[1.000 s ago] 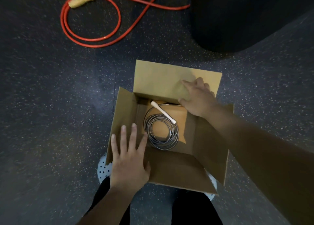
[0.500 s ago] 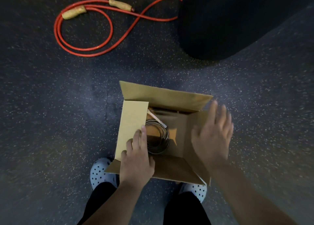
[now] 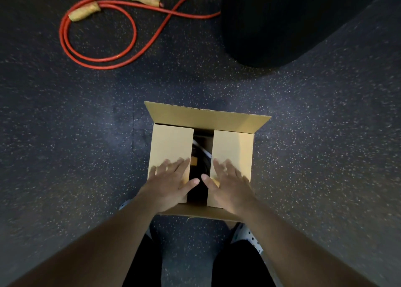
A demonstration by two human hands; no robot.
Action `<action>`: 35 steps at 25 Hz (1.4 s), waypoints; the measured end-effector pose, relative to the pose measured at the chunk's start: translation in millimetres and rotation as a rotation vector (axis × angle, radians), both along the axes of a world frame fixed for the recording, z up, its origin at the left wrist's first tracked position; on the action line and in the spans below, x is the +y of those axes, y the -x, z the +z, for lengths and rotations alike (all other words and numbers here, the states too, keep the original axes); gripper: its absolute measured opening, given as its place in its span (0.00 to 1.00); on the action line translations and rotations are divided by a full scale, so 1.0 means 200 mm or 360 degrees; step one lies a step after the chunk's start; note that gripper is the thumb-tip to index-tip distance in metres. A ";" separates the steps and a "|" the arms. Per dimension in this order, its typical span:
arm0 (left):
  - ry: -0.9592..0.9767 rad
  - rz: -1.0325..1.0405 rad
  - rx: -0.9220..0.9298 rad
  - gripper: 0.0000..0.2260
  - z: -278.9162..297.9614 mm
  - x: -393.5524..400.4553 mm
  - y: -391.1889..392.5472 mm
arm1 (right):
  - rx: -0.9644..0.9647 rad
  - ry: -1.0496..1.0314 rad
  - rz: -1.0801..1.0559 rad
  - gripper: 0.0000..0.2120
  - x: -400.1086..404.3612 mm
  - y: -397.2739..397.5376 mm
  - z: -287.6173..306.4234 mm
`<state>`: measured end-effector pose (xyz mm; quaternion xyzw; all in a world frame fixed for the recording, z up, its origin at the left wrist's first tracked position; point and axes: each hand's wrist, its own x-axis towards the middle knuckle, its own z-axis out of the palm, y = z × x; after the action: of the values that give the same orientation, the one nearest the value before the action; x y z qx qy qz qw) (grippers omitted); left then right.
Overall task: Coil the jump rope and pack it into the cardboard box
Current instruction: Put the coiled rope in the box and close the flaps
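Note:
The cardboard box (image 3: pixel 230 143) stands on the floor right in front of my feet. Its left and right flaps are folded down flat, with a dark gap between them. Through that gap a bit of the coiled grey jump rope (image 3: pixel 201 151) with its white handle shows; the rest of it is hidden. My left hand (image 3: pixel 171 182) lies flat on the left flap, fingers spread. My right hand (image 3: pixel 230 183) lies flat on the right flap. The far flap (image 3: pixel 206 116) still stands up and back. The near flap hangs down in front.
A red jump rope (image 3: pixel 104 37) with tan handles lies looped on the speckled dark floor at the far left. A large black rounded object (image 3: pixel 282 22) sits at the far right. My spotted shoes (image 3: pixel 247 234) are just behind the box.
Both side flaps have gone from open to folded down over the box. My right hand moved from the far flap to the right flap and pressed it shut; my left hand flattened the left flap.

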<state>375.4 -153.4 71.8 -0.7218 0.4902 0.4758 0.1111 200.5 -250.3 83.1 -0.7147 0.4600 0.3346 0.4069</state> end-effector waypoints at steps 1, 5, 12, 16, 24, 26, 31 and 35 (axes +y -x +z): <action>0.0007 -0.0055 -0.0036 0.36 -0.02 0.00 -0.03 | 0.0043 0.0003 0.0085 0.37 -0.01 0.01 -0.04; 0.0015 -0.0103 -0.0026 0.35 -0.01 0.00 -0.04 | 0.0083 0.0046 0.0267 0.39 0.00 0.04 -0.09; 0.0311 -0.0590 0.0061 0.46 0.22 0.13 -0.12 | -0.0277 -0.0056 0.0933 0.36 0.02 0.21 0.25; 0.0670 -0.0752 -0.0422 0.48 0.12 0.10 -0.11 | -0.0285 0.0503 0.0967 0.36 -0.07 0.18 0.13; 0.1132 -0.0119 -0.0913 0.30 0.08 -0.33 -0.03 | -0.0276 0.0776 0.0454 0.25 -0.20 0.03 -0.05; 0.1153 0.0062 -0.0861 0.28 0.13 -0.39 -0.02 | -0.0539 0.1242 0.0117 0.20 -0.20 -0.02 0.06; 0.1072 0.0037 -0.0731 0.19 0.16 -0.36 0.01 | -0.0399 0.1272 0.0062 0.28 -0.31 -0.09 0.16; 0.0935 -0.0016 -0.0565 0.19 0.05 -0.15 0.08 | -0.0312 0.0995 0.0299 0.30 -0.11 0.00 0.00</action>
<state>359.0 -183.5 81.0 -0.7920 0.5829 0.1807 -0.0157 199.5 -272.2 83.7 -0.8729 0.4312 0.1430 0.1779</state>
